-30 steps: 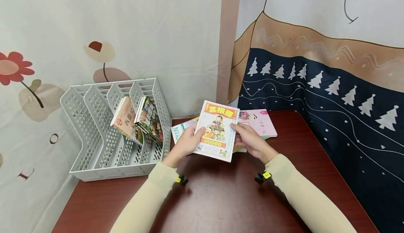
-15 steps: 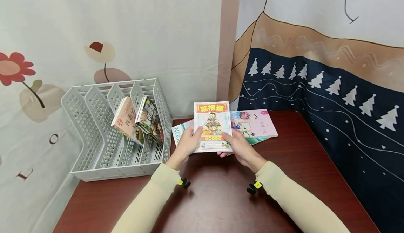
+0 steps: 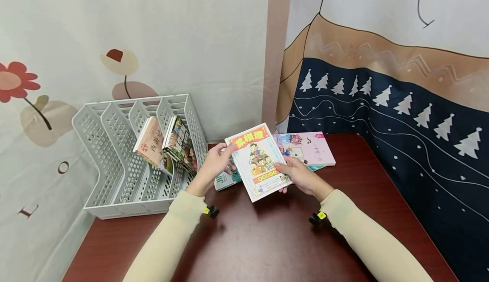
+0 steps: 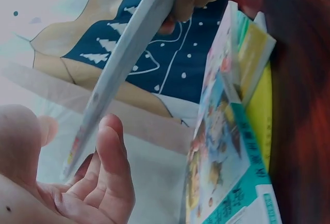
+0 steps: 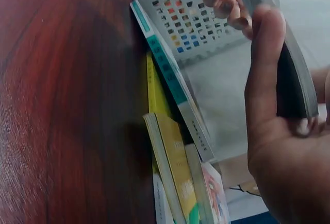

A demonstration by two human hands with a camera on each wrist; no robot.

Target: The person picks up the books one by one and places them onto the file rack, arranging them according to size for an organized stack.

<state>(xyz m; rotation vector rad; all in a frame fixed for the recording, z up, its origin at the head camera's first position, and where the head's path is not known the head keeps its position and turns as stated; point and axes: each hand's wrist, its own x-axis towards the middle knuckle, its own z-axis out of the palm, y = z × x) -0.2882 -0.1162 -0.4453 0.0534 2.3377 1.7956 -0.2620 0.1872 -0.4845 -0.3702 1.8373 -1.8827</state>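
Observation:
A white-bordered picture book (image 3: 259, 161) with a red-and-yellow title band is held tilted above the table. My right hand (image 3: 303, 176) grips its lower right side, thumb on the cover and fingers beneath. At the upper left corner is my left hand (image 3: 214, 165), its thumb and fingers spread to either side of the book's edge; in the left wrist view gaps show between the thumb, the fingers (image 4: 111, 157) and the book. Behind and below lie several more books: a pink one (image 3: 313, 148), a teal-spined one (image 5: 167, 69) and a yellow one (image 5: 172, 157).
A grey slotted file rack (image 3: 145, 207) stands at the left on the dark red table (image 3: 267, 239). A peach-coloured book (image 3: 150, 139) and some dark-spined books (image 3: 181, 146) lean in its right-hand compartments. Printed cloth (image 3: 382, 116) hangs behind.
The picture book was straightened upright between both hands, then turned anticlockwise. My left hand has loosened and moved up to its upper left corner; my right hand still grips it.

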